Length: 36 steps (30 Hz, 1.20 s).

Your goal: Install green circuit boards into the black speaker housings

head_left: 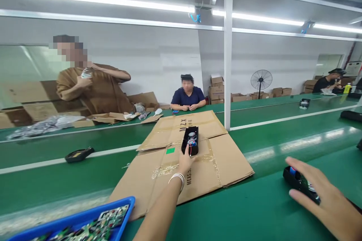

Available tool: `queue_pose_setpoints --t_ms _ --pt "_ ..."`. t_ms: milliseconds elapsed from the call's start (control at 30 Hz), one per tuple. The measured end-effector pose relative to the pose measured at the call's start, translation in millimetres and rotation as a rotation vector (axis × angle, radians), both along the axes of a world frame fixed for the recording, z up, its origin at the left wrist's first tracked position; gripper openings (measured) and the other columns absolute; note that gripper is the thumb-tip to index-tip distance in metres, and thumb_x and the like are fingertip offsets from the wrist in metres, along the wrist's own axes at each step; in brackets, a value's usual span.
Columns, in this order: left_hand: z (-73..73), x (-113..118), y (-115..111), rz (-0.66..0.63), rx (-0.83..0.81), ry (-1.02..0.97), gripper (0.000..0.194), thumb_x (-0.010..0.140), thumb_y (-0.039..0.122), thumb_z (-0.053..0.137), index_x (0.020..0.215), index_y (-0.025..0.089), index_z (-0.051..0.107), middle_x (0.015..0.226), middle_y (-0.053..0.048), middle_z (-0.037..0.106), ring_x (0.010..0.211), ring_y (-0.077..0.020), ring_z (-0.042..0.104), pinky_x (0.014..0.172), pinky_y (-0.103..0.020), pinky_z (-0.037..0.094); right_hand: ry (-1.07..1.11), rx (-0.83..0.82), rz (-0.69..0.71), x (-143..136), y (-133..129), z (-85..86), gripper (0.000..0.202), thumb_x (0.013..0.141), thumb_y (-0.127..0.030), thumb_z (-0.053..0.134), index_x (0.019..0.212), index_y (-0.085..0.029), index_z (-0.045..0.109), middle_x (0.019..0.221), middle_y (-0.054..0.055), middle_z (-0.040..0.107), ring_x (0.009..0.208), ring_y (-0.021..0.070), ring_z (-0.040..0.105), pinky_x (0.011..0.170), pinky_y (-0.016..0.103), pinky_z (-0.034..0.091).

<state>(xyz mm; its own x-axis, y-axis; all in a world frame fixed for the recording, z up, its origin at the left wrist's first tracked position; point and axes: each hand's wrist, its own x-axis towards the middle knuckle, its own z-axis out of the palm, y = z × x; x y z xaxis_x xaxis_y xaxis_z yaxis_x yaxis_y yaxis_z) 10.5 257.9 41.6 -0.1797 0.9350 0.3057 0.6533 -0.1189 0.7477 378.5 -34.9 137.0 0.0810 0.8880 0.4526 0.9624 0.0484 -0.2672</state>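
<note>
My left hand (186,162), with bangles at the wrist, is stretched forward and closed on the near end of a black speaker housing (183,141). Two round parts and blue-and-red wiring show inside this open shell. It is over a flattened cardboard sheet (229,158); whether it rests on the sheet is unclear. At the right, my right hand (319,192) is spread, thumb and fingers apart, over a second black housing (290,179) with a blue part and a circuit board in it. The hand hides part of that housing, and I cannot tell whether the fingertips touch it.
A blue tray (131,205) of circuit boards stands near left. Another black shell (79,155) lies on the green conveyor (113,165). A white post (227,64) rises beyond the cardboard. Across the line one person (96,86) stands and another (188,98) sits; a third (325,83) is far right.
</note>
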Motion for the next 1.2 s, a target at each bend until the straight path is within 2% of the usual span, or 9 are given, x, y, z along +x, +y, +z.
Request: queue_pose_setpoints --t_ms 100,233,500,600,700,900,1033,1133,1200 --pt "0.4 -3.3 2.6 -0.018 -0.021 0.044 0.066 0.058 0.034 0.075 0.113 0.014 0.044 0.106 -0.015 0.05 0.11 -0.0362 0.049 0.091 -0.047 0.04 -0.028 -0.286 0.257 -25.0 1.0 -2.3 0.059 0.086 -0.055 0.041 0.14 -0.039 0.022 0.143 -0.004 0.033 0.128 0.0237 0.036 0.1 0.04 0.041" --pt "-7.8 -3.6 -37.2 0.047 -0.013 0.066 0.056 0.063 0.049 0.068 0.1 0.016 0.042 0.088 -0.009 0.048 0.099 -0.0339 0.051 0.082 -0.048 0.043 0.005 -0.424 0.265 -43.8 8.5 -1.5 0.058 0.087 -0.057 0.037 0.14 -0.036 0.025 0.142 -0.002 0.034 0.127 0.0226 0.037 0.101 0.039 0.04" --pt "-16.3 -19.2 -218.9 0.006 -0.085 0.01 0.044 0.055 0.033 0.073 0.083 0.02 0.041 0.098 -0.006 0.042 0.086 -0.0216 0.053 0.078 -0.035 0.046 0.048 -0.481 0.512 -74.7 7.0 -15.0 0.056 0.086 -0.053 0.042 0.139 -0.039 0.028 0.142 -0.001 0.034 0.127 0.0263 0.037 0.102 0.044 0.037" --pt "-17.0 -35.7 -285.5 -0.197 -0.142 -0.056 0.055 0.041 0.026 0.08 0.08 0.021 0.042 0.107 -0.006 0.042 0.094 -0.0225 0.05 0.083 -0.033 0.044 0.041 -0.433 0.619 -81.0 5.6 -29.0 0.055 0.086 -0.049 0.045 0.138 -0.036 0.031 0.14 0.001 0.037 0.125 0.028 0.039 0.101 0.045 0.039" --pt "-15.2 -56.3 -327.8 -0.461 -0.198 -0.162 0.062 0.034 0.028 0.083 0.082 0.02 0.043 0.109 -0.007 0.044 0.102 -0.0254 0.046 0.088 -0.036 0.041 0.032 -0.396 0.718 -102.5 3.7 -36.2 0.052 0.085 -0.045 0.048 0.135 -0.035 0.038 0.136 0.002 0.043 0.121 0.0264 0.044 0.099 0.041 0.042" --pt "0.8 -94.2 -356.4 -0.77 -0.272 -0.208 0.082 0.042 0.036 0.082 0.115 0.018 0.049 0.136 -0.015 0.039 0.129 -0.0337 0.029 0.103 -0.045 0.029 -0.134 -0.409 1.053 -209.8 -26.1 -30.9 0.049 0.08 -0.036 0.057 0.127 -0.024 0.052 0.129 0.008 0.051 0.115 0.0268 0.05 0.095 0.039 0.046" --pt "7.3 -116.0 -366.3 -0.657 -0.296 -0.111 0.087 0.059 0.029 0.075 0.135 0.024 0.034 0.142 -0.01 0.036 0.127 -0.0273 0.037 0.105 -0.041 0.031 -0.264 -0.253 1.096 -285.7 -49.1 -48.8 0.063 0.072 -0.035 0.067 0.129 -0.018 0.048 0.131 0.012 0.048 0.117 0.0322 0.048 0.096 0.048 0.043" --pt "6.9 -143.1 -367.3 -0.455 -0.214 -0.008 0.049 0.073 0.025 0.064 0.121 0.026 0.053 0.125 -0.004 0.055 0.115 -0.0207 0.05 0.098 -0.033 0.039 -0.329 -0.129 0.998 -322.9 -52.8 -71.2 0.06 0.067 -0.03 0.073 0.122 -0.017 0.052 0.114 0.014 0.06 0.104 0.0342 0.056 0.093 0.057 0.039" --pt "6.0 -168.4 -362.5 -0.289 -0.158 0.038 0.031 0.08 0.024 0.054 0.11 0.024 0.058 0.118 -0.004 0.059 0.112 -0.0197 0.052 0.099 -0.034 0.038 -0.372 -0.101 0.949 -337.4 -50.2 -82.5 0.037 0.071 -0.02 0.068 0.107 -0.017 0.059 0.091 0.01 0.066 0.088 0.0301 0.062 0.088 0.054 0.042"
